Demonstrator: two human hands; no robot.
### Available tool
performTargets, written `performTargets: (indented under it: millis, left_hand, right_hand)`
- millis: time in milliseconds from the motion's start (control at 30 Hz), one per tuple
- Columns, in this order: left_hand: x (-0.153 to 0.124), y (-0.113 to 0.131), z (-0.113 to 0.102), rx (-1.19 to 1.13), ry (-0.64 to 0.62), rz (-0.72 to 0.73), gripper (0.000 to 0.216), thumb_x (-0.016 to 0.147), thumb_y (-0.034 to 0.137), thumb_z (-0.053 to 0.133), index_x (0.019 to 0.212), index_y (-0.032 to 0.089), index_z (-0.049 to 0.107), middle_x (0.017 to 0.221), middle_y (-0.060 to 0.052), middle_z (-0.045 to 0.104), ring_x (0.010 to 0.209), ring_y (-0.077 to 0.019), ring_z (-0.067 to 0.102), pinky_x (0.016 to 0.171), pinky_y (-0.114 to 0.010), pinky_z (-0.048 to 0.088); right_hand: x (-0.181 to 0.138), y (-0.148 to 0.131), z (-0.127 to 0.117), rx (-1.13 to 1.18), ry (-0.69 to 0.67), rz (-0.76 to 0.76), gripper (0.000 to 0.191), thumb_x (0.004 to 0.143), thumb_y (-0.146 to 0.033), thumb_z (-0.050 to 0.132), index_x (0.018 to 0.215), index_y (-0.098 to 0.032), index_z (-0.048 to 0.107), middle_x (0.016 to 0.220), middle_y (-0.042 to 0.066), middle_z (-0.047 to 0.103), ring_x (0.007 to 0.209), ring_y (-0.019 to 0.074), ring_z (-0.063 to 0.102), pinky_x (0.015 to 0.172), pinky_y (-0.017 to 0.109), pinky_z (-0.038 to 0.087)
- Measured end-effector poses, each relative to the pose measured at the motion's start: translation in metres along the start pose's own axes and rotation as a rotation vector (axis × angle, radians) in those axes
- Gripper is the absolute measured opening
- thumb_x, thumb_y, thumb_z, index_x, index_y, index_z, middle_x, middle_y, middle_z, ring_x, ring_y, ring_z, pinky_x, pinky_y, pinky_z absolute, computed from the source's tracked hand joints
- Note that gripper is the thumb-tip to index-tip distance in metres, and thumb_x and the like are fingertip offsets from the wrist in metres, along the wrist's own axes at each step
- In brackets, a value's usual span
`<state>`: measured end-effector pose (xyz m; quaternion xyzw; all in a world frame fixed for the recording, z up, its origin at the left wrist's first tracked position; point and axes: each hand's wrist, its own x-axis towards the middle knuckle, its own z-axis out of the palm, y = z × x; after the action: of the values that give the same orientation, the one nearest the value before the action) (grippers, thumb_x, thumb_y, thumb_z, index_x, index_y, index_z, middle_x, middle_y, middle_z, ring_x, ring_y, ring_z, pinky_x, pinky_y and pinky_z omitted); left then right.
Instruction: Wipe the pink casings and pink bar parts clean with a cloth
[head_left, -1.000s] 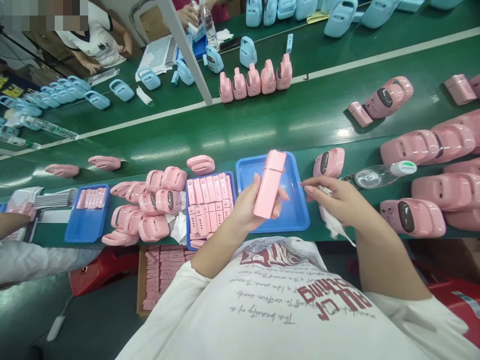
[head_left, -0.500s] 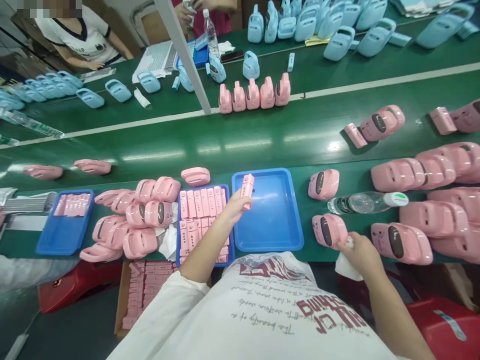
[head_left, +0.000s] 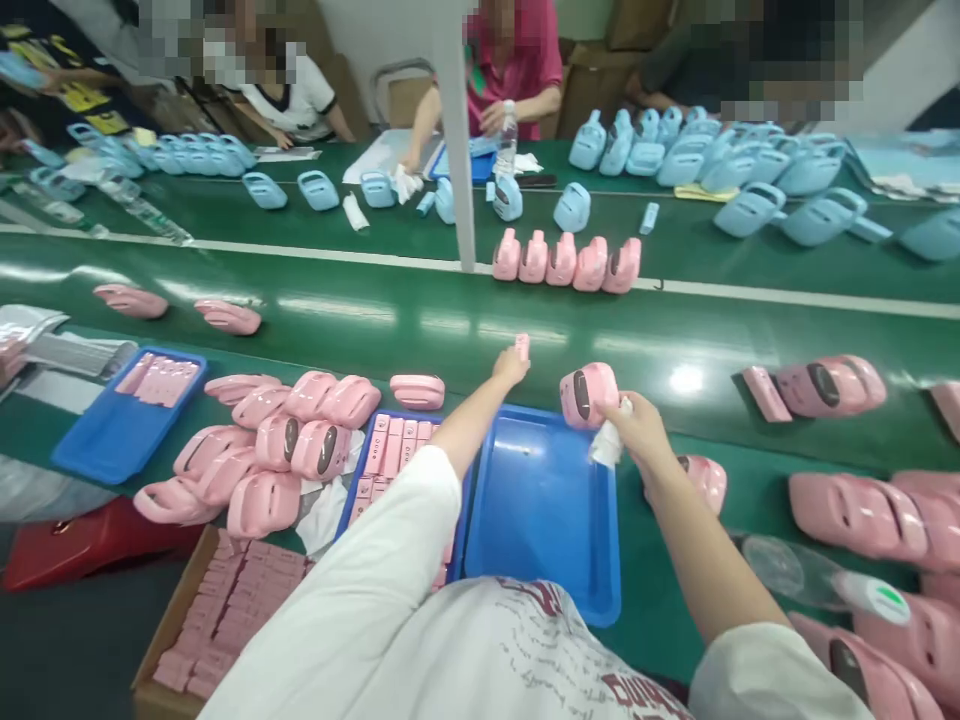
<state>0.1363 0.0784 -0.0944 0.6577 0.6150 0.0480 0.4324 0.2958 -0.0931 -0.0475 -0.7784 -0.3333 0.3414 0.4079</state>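
Right of the frame's centre, a rounded, dark-windowed pink device (head_left: 587, 395) is being gripped by the right hand (head_left: 637, 428), white tissue (head_left: 606, 447) being pinched alongside. Near centre, a slim pink block (head_left: 523, 346) is being grasped by the left hand (head_left: 511, 368). A two-handed holding-out step is apparently being performed; firm support of glossy, plastic-looking surfaces is seemingly being required next. Below, a smooth blue tray (head_left: 547, 530) is lying.

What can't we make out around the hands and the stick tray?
All in the head view:
Pink stick: lower part hidden by the left hand.
Pink device: gripped end hidden by the right hand.
Stick tray: partly covered by the left sleeve.
Stick markings: too small and blurred to read.
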Motion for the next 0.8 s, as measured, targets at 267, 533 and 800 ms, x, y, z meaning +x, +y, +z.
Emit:
performTargets:
  millis: [267, 533, 800]
  left_hand:
    - [-0.010, -0.002, 0.011, 0.171, -0.054, 0.077, 0.056, 0.082, 0.033, 0.060, 0.130, 0.009, 0.046, 0.129, -0.019, 0.052, 0.113, -0.0275, 0.056, 0.092, -0.038, 0.047]
    - [-0.087, -0.072, -0.083, 0.424, 0.182, 0.163, 0.058, 0.081, 0.009, 0.049, 0.137, 0.017, 0.039, 0.147, -0.012, 0.033, 0.139, -0.0262, 0.024, 0.113, -0.040, 0.023]
    - [-0.104, -0.128, -0.131, 0.549, 0.273, -0.048, 0.024, 0.090, 0.028, 0.053, 0.107, 0.013, 0.059, 0.108, -0.009, 0.061, 0.100, -0.0202, 0.059, 0.088, -0.042, 0.049]
  right_hand:
    - [0.097, -0.005, 0.086, 0.096, 0.034, -0.005, 0.029, 0.056, -0.038, 0.063, 0.073, -0.016, 0.054, 0.065, 0.001, 0.056, 0.061, 0.0147, 0.052, 0.057, 0.028, 0.041]
    - [0.097, 0.018, 0.080, 0.278, 0.125, 0.064, 0.031, 0.056, -0.027, 0.065, 0.084, -0.014, 0.060, 0.065, -0.001, 0.057, 0.059, 0.0125, 0.052, 0.056, 0.027, 0.045]
    - [0.048, 0.022, 0.051, 0.647, -0.034, 0.263, 0.025, 0.058, -0.019, 0.069, 0.081, -0.017, 0.057, 0.072, 0.002, 0.064, 0.064, 0.0140, 0.060, 0.054, 0.026, 0.053]
